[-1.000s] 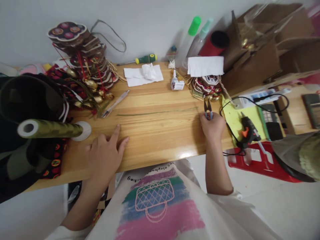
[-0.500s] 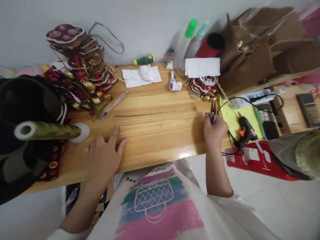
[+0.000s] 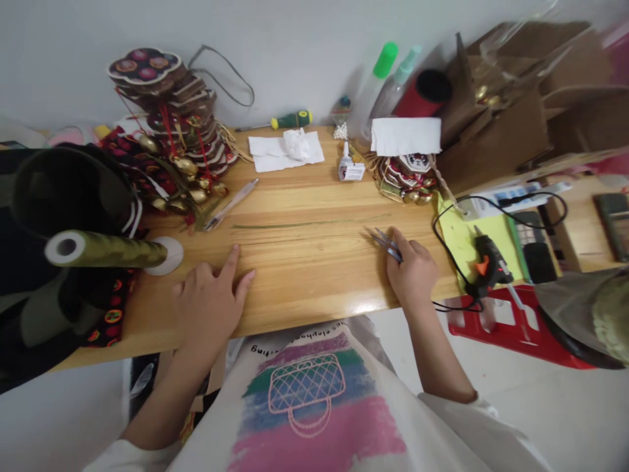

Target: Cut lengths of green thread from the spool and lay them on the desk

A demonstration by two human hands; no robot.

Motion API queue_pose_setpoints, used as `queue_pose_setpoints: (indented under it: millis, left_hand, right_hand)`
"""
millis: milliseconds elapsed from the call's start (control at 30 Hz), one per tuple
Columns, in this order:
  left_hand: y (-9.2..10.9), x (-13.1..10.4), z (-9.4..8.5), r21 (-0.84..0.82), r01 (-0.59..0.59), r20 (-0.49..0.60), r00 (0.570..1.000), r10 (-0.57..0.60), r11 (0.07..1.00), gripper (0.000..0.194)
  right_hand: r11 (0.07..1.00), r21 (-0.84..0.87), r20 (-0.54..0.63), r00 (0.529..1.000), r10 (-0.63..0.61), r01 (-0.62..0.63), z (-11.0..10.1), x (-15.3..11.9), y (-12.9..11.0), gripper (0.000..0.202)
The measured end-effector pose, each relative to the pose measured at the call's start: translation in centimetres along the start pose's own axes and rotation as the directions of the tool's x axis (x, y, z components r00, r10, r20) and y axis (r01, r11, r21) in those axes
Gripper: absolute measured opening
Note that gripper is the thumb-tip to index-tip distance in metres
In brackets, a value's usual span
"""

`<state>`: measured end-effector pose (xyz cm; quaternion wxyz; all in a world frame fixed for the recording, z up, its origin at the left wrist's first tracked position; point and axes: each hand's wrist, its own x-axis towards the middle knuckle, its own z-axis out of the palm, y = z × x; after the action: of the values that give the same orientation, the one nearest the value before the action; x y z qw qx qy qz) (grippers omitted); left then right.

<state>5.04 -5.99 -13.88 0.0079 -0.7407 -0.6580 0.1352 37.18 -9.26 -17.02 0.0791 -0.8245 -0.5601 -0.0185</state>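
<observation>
A thin olive-green cord (image 3: 295, 225) lies stretched across the wooden table. My left hand (image 3: 211, 292) rests on the table near the cord's left end, index finger and thumb apart, holding nothing. In my right hand (image 3: 415, 272) is a pair of small snips (image 3: 387, 244), their two pointed blades slightly apart and aimed left, just below the cord's right end. The fingers wrap round the handle and hide most of it. Left of my left hand, a spool of olive cord or thread (image 3: 115, 250) stands on a white round base.
Stacked patterned ornaments with bells (image 3: 184, 121) stand at the back left, near a pen (image 3: 230, 204). Behind are a tissue (image 3: 297, 145), a screwdriver (image 3: 292, 120) and a glue bottle (image 3: 350, 167). A glue gun (image 3: 489, 259), its cable and a cardboard box (image 3: 496, 124) occupy the right.
My right hand has turned the snips from pointing away to pointing left, and has moved slightly left. My left hand keeps its pose; the whole view has shifted a little.
</observation>
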Motion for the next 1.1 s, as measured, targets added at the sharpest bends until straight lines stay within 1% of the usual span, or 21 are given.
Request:
queue_pose_setpoints:
  millis: [200, 400, 600, 733, 900, 1100]
  left_hand:
    - [0.19, 0.05, -0.38, 0.001, 0.012, 0.044, 0.999, -0.012, 1.000, 0.058]
    - [0.12, 0.09, -0.50, 0.008, 0.014, 0.051, 0.999, -0.015, 1.000, 0.058]
    - [0.20, 0.06, -0.56, 0.004, 0.015, 0.062, 0.998, -0.015, 1.000, 0.059]
    - [0.23, -0.11, -0.39, -0.011, 0.014, 0.044, 0.999, -0.013, 1.000, 0.061]
    - [0.09, -0.37, 0.14, -0.034, 0.032, 0.012, 0.999, -0.032, 0.999, 0.066]
    - [0.24, -0.56, -0.03, -0.075, 0.041, 0.007, 0.999, -0.040, 0.996, 0.066]
  right_hand:
    - [1.000, -0.019, 0.006, 1.000, -0.023, 0.023, -0.22, 0.04, -0.14, 0.042]
    - [1.000, -0.027, 0.036, 0.999, 0.014, -0.013, -0.64, 0.11, -0.66, 0.042]
    - [0.999, -0.028, 0.026, 0.999, 0.019, -0.019, -0.59, 0.09, -0.66, 0.043]
    - [1.000, -0.019, 0.001, 1.000, -0.011, 0.011, -0.42, 0.01, -0.55, 0.043]
    - [1.000, -0.024, 0.001, 1.000, -0.009, 0.009, -0.16, -0.03, -0.38, 0.044]
    - [1.000, -0.028, 0.009, 1.000, -0.004, 0.004, -0.25, -0.02, -0.41, 0.044]
